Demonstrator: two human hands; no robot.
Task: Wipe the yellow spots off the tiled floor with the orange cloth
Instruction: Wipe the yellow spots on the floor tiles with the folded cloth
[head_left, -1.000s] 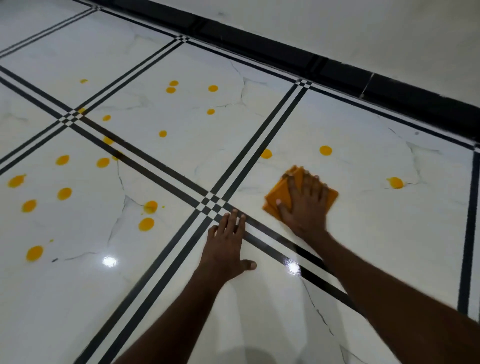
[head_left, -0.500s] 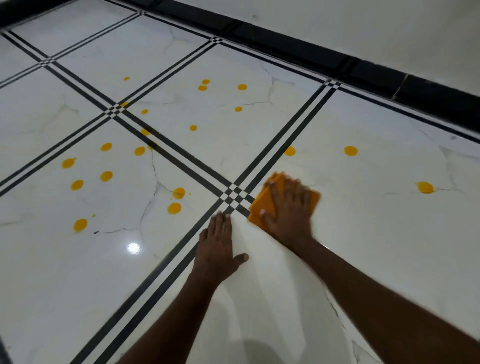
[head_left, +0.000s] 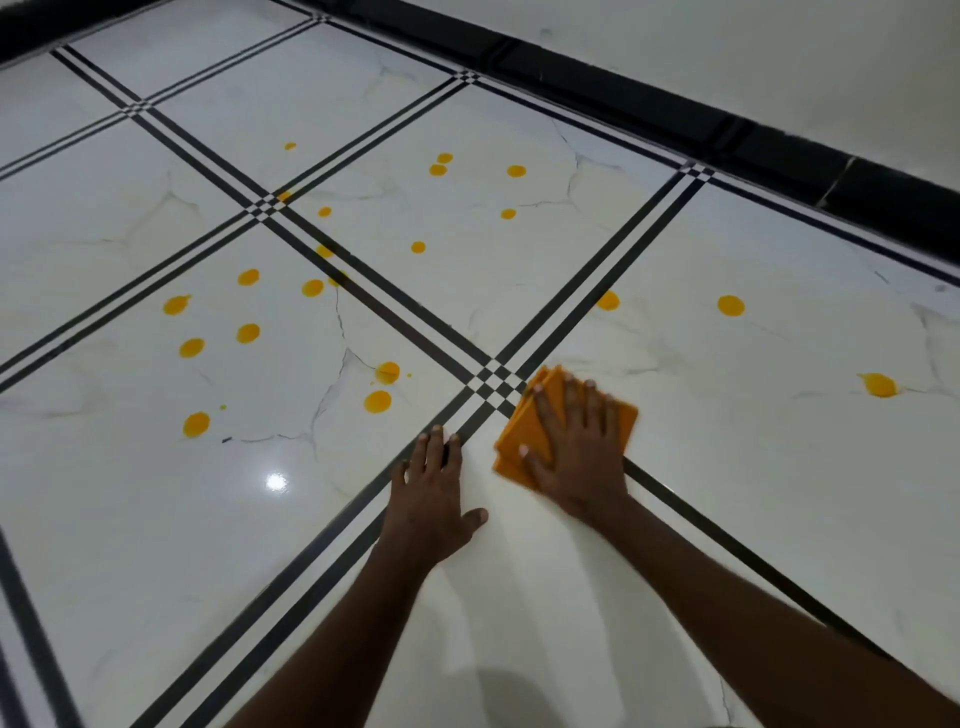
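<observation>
right hand lay flat, fingers spread, pressing orange cloth on tiled floor beside the stripe crossing | left hand open, empty (bracing) | nearest yellow spots lay left, nearer left hand

Single head view, looking forward and steeply down, close over tiled floor, black skirting crossing frame top.

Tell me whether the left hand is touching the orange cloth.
Apart. The head view shows a strip of bare white tile between the left hand and the orange cloth, which lies under the right hand.
</observation>
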